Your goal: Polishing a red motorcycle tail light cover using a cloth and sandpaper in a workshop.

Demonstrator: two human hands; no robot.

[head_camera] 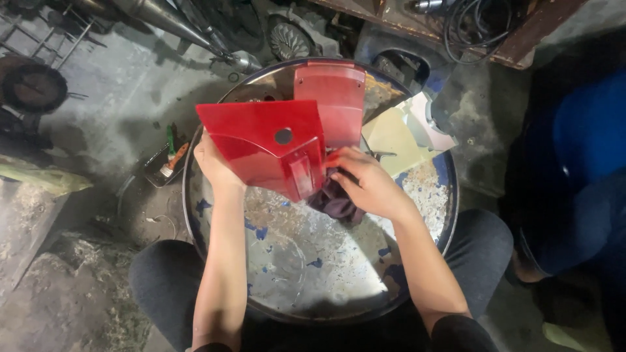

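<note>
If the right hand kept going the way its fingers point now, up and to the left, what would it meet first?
The right hand, with the dark cloth under it, already has its fingertips at the raised edge of the red panel that the left hand steadies. The panel would likely come first, though depth is hard to judge.

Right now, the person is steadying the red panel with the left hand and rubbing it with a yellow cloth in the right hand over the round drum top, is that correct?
Not quite: the cloth is dark purple, not yellow. The head view shows it bunched under the right hand against the red panel. The rest holds: the left hand grips the panel's edge, above the round drum top.
</note>
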